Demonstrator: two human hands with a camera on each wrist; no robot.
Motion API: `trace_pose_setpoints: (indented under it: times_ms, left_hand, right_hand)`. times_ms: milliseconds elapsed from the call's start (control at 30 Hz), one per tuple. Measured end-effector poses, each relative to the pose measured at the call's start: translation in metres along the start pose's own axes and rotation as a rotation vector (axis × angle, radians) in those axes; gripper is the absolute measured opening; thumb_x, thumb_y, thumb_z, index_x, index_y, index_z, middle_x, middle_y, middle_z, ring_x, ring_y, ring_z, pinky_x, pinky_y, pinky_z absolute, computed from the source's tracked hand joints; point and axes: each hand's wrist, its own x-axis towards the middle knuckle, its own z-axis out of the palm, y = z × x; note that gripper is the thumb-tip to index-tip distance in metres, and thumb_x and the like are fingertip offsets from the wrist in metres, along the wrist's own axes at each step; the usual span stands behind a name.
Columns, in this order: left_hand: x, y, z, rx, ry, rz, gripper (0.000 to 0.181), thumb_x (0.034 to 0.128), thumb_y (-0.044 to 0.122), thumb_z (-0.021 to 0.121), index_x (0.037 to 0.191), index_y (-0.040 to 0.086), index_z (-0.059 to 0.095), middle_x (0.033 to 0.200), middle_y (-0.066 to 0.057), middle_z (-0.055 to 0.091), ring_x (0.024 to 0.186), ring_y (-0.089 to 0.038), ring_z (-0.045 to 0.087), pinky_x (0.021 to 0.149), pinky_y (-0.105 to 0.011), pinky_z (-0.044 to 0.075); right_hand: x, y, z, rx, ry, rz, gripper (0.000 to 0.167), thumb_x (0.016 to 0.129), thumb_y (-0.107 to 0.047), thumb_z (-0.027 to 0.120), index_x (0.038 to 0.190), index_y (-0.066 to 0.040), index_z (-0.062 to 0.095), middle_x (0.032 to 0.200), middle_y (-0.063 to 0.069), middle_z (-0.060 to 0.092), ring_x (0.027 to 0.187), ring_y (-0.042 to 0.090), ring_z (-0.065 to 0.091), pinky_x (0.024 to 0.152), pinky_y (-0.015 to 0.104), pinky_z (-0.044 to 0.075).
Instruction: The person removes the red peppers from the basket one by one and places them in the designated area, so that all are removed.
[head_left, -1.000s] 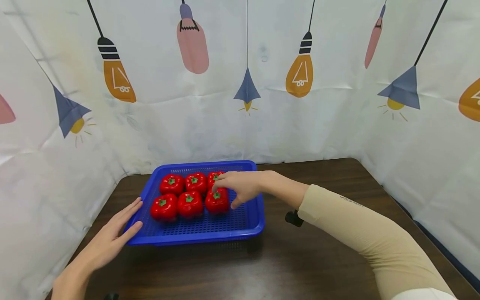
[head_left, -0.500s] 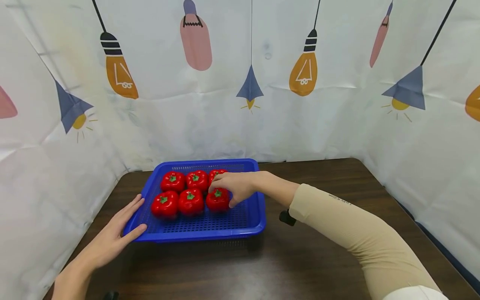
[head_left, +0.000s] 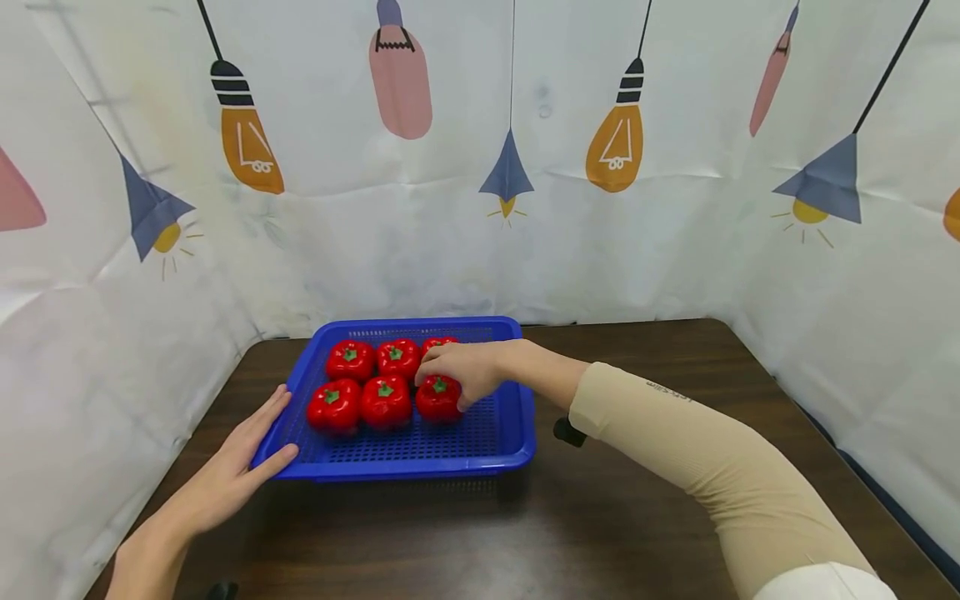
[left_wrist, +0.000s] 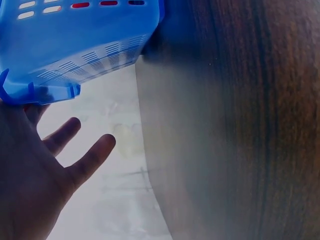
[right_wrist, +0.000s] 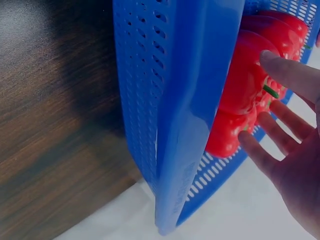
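A blue perforated plastic basket (head_left: 408,467) stands on the dark wood-grain worktop (head_left: 615,517), and six red bell peppers lie inside it in two rows of three. The right hand (head_left: 476,368) reaches in over the basket's right side. Its grip is bent round the near-row right bell pepper (head_left: 437,408), with the thumb on the right flank and the fingers behind, beside the rear-row right bell pepper (head_left: 441,342); how firmly they press cannot be told. The left hand (head_left: 231,471) lies along the basket's left rim, its grip apart, fingers extended and thumb spread, clamped on nothing.

The likeliest trouble is a slip: the held pepper looks glossy and rounded, so a shallow hold could let it turn out and drop back into the basket. With the fingers in the narrow space between rows, they could also nudge the rear pepper or knock the near-row middle bell pepper (head_left: 386,404) against its neighbour. A low lift might catch the basket's right rim and drag the whole basket, since the left hand's flat touch may steady it only loosely.
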Motion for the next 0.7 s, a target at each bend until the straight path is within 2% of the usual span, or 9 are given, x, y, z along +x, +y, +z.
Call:
trace_pose_setpoints:
  times_ms: [100, 200, 400, 567, 700]
  left_hand:
    - [-0.0006, 0.0006, 0.0, 0.003, 0.007, 0.001, 0.075, 0.0999, 0.016, 0.064, 0.164, 0.011, 0.025, 0.169, -0.019, 0.012, 0.146, -0.058, 0.013, 0.11, -0.077, 0.005]
    - [-0.0015, 0.0008, -0.0005, 0.008, 0.009, -0.007, 0.075, 0.0999, 0.017, 0.064, 0.164, 0.011, 0.026, 0.17, -0.019, 0.011, 0.146, -0.057, 0.011, 0.107, -0.079, 0.006]
    - [-0.0013, 0.0009, -0.0016, 0.015, 0.001, -0.012, 0.076, 0.0992, 0.018, 0.065, 0.164, 0.012, 0.025, 0.169, -0.019, 0.012, 0.145, -0.058, 0.013, 0.106, -0.08, 0.009]
    - [-0.0009, 0.0016, -0.0009, 0.017, -0.001, -0.012, 0.078, 0.0986, 0.018, 0.066, 0.164, 0.012, 0.025, 0.169, -0.02, 0.012, 0.145, -0.059, 0.015, 0.106, -0.08, 0.01]
    - [-0.0009, 0.0018, -0.0003, 0.003, -0.005, -0.017, 0.078, 0.0989, 0.018, 0.066, 0.165, 0.014, 0.024, 0.17, -0.017, 0.011, 0.146, -0.058, 0.014, 0.106, -0.08, 0.01]
  right_hand:
    - [0.0017, -0.0006, 0.0003, 0.002, 0.0, 0.004, 0.063, 0.088, -0.005, 0.078, 0.145, -0.018, 0.055, 0.149, 0.002, 0.043, 0.138, 0.018, 0.036, 0.1, 0.03, 0.046]
    - [0.0039, -0.0008, 0.0016, 0.0, 0.003, 0.003, 0.062, 0.088, -0.005, 0.078, 0.144, -0.018, 0.056, 0.148, 0.002, 0.044, 0.135, 0.018, 0.038, 0.099, 0.029, 0.046]
    - [0.0076, -0.0009, 0.0039, -0.003, -0.005, 0.011, 0.062, 0.088, -0.004, 0.077, 0.144, -0.02, 0.055, 0.153, 0.002, 0.042, 0.14, 0.018, 0.036, 0.099, 0.029, 0.047]
    - [0.0093, -0.0011, 0.0057, 0.001, -0.018, 0.009, 0.066, 0.086, -0.002, 0.078, 0.145, -0.02, 0.054, 0.149, 0.003, 0.044, 0.136, 0.019, 0.038, 0.092, 0.027, 0.05]
    - [0.0096, -0.0007, 0.0072, 0.005, -0.021, 0.006, 0.066, 0.087, -0.003, 0.079, 0.145, -0.021, 0.054, 0.149, 0.003, 0.044, 0.135, 0.019, 0.039, 0.092, 0.028, 0.05]
